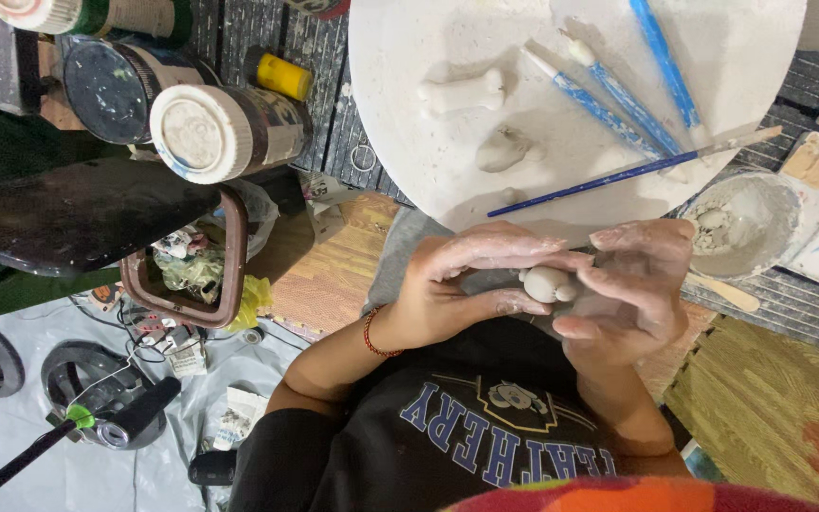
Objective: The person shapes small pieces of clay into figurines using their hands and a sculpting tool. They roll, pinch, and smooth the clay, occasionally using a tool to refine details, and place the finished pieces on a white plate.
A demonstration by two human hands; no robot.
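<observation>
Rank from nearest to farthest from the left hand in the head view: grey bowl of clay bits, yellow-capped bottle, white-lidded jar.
From the left hand:
1. Grey bowl of clay bits, beyond the other hand.
2. Yellow-capped bottle, beside the white round board.
3. White-lidded jar, on its side, farthest out.

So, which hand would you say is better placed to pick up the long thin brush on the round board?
Probably the right hand: it is nearer the brush, and its fingers only seem to rest on the clay lump, which the left hand pinches.
</observation>
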